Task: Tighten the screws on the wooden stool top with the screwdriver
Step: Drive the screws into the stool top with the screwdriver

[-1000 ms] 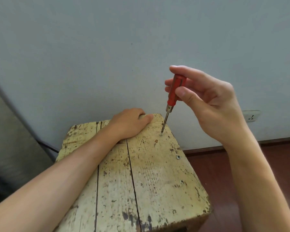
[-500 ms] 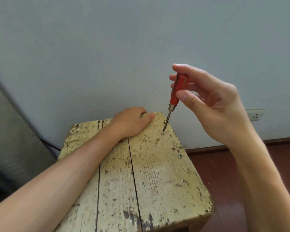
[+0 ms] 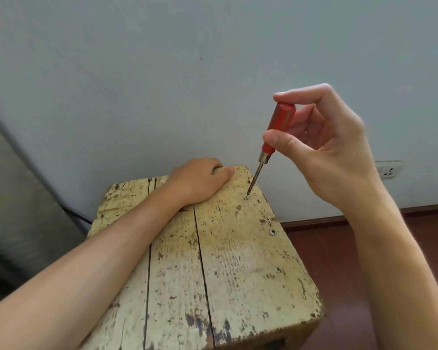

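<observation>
Right grip [image 3: 324,157]: thumb and curled fingers pinch the red handle of the screwdriver [image 3: 264,157], index tip over its cap. The shaft is tilted, tip seated in the far screw [image 3: 246,197] near the right edge of the stool top [image 3: 238,261].
Left grip [image 3: 197,183]: holds the far edge, fingers curled over it and hidden beyond.
Along the right edge: middle screw [image 3: 272,232], near screw [image 3: 277,269].
Legs unseen; near end cut off by the frame.
Top: worn, paint-flaked planks with dark gaps.
Room: pale grey wall [image 3: 162,72], socket [image 3: 388,170] right, brown skirting [image 3: 314,222], dark red floor [image 3: 339,261]. Blurred grey panel [image 3: 15,198] left, unidentifiable.
</observation>
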The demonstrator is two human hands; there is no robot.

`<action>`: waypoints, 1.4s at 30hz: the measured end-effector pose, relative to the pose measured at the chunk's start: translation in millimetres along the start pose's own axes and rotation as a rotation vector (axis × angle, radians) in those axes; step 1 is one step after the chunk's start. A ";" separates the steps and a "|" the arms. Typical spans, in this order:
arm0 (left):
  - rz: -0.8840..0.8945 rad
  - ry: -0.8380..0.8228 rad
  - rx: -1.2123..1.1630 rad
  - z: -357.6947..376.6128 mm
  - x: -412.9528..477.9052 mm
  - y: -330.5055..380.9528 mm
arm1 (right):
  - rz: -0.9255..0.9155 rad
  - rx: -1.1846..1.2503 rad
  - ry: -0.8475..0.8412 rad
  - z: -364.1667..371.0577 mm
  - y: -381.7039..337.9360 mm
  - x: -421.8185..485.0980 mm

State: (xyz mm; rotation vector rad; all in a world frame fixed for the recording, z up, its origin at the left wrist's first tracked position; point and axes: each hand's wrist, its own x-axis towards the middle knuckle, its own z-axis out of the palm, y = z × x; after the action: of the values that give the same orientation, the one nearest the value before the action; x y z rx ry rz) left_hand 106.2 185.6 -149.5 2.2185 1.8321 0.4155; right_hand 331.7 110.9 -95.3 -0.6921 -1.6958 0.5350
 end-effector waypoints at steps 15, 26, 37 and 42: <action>-0.002 -0.007 -0.003 -1.3 -1.4 1.1 | -0.047 0.130 -0.179 -6.6 5.5 -0.2; -0.006 -0.005 -0.004 -0.4 -0.5 -0.1 | -0.043 0.024 -0.005 1.2 3.3 0.2; -0.006 -0.003 -0.009 -1.0 -1.4 0.5 | -0.018 0.146 -0.202 -10.9 3.6 -1.8; 0.000 0.000 -0.003 -0.7 -1.1 -0.1 | -0.005 0.140 -0.128 -7.2 0.1 -3.3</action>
State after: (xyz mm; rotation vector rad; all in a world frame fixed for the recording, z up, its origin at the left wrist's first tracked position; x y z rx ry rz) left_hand 105.7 184.5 -148.9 2.2160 1.8305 0.4181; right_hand 339.2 108.5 -96.0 -0.5631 -1.7591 0.6999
